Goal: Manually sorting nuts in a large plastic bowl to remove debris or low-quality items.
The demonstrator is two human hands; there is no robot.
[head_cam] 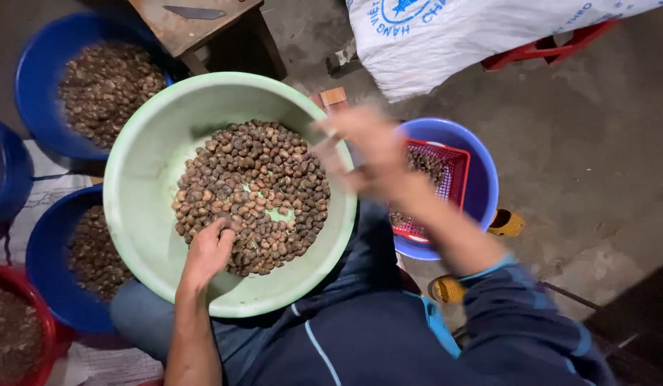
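A wide pale green basin rests on my lap, holding a heap of brown nuts. My left hand lies on the near edge of the heap, fingers curled into the nuts. My right hand is blurred with motion above the basin's right rim, between the basin and a blue tub that holds a red mesh basket with some nuts. Whether the right hand holds anything is hidden by the blur.
Blue tubs of brown nuts stand at the upper left and lower left, and a red tub at the bottom left. A wooden stool with a blade is at the top. A white sack lies at the upper right.
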